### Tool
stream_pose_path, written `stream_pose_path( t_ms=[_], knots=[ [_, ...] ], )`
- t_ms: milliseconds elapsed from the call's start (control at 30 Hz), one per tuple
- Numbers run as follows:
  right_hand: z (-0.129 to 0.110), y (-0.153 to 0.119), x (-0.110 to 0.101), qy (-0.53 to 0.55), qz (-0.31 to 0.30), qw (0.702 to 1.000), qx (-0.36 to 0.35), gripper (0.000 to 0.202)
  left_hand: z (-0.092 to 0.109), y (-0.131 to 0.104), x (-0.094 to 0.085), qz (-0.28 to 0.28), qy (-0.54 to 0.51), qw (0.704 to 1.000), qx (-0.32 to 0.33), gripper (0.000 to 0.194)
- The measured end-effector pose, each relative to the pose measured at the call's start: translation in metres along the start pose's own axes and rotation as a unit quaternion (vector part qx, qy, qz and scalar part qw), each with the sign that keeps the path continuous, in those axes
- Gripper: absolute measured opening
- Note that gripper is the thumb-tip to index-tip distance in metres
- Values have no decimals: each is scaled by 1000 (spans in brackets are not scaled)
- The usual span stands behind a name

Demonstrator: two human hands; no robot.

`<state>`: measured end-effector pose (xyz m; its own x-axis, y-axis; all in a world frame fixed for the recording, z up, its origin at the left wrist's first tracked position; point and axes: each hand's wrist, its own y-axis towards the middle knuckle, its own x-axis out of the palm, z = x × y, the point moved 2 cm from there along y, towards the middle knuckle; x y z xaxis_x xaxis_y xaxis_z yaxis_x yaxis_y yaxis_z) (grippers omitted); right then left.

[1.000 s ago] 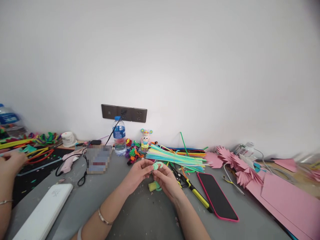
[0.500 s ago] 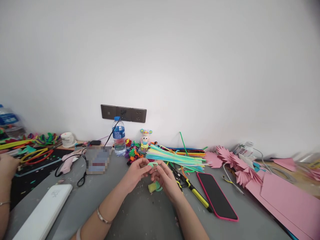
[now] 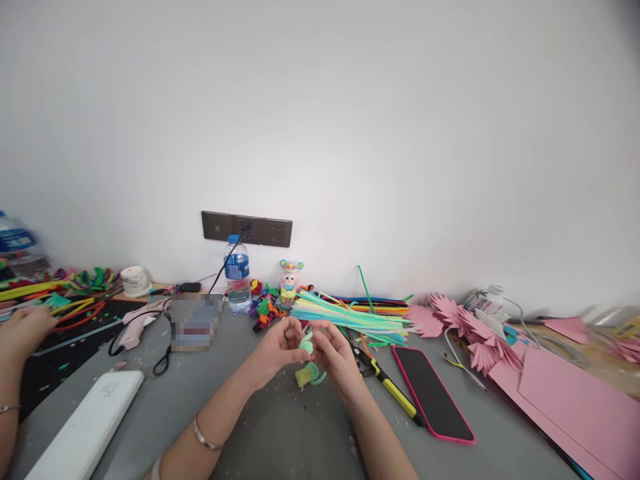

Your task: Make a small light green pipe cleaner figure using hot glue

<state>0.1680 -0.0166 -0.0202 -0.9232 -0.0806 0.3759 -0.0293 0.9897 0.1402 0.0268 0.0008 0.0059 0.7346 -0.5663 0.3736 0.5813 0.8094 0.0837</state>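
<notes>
Over desk (image 3: 285,440), both hands (image 3: 275,353) pinch grn coil (image 3: 307,345); pliers (image 3: 397,393) by edge of phone (image 3: 435,393).

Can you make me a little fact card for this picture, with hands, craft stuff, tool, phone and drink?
Left hand: pinching a light-green piece
Right hand: fingers close to that piece; touching unclear
Below the hands: yellow-and-green piece
Craft stuff: pastel fuzzy sticks, pink paper
Tool: yellow-and-black handle, beside the phone
Phone: dark screen, pink edge
Drink: blue-capped bottle, upright
</notes>
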Motion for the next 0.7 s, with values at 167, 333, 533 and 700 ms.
stream_pose_path(
  t_ms=[167,333,533,700],
  knots=[
    [-36,-3,-16,-65,67,995,-26,38,2,1,-1,4,56,998,19,44],
    [-66,-35,-59,-497,113,860,6,31,3,1,0,10,112,993,34,37],
    [-41,-68,-74,-761,125,621,142,75,1,2,-1,33,139,988,58,34],
    [-45,-63,-58,-794,92,573,184,76,3,4,-6,53,181,980,65,29]
  ],
)
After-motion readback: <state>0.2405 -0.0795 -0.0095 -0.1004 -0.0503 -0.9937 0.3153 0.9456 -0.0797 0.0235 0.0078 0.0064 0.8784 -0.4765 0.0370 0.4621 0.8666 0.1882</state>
